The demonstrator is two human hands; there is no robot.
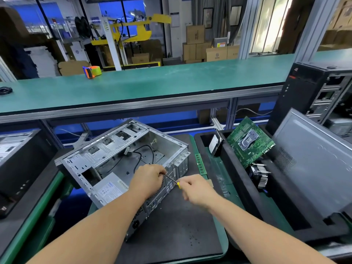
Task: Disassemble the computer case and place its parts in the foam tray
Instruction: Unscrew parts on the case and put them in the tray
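My right hand (192, 189) grips the screwdriver (174, 181). My left hand (147, 181) pinches its tip to steady it against the case (118, 149) screw.

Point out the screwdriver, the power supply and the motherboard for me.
screwdriver (171, 179): head view, on its metal shaft between the two hands.
power supply (109, 189): head view, on its labelled top face.
motherboard (249, 141): head view, on the CPU socket.

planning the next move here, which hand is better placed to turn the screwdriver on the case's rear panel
Right. The right hand already grips the screwdriver by its yellow handle, tip towards the computer case rear panel. The left hand pinches the shaft near the tip, guiding it.
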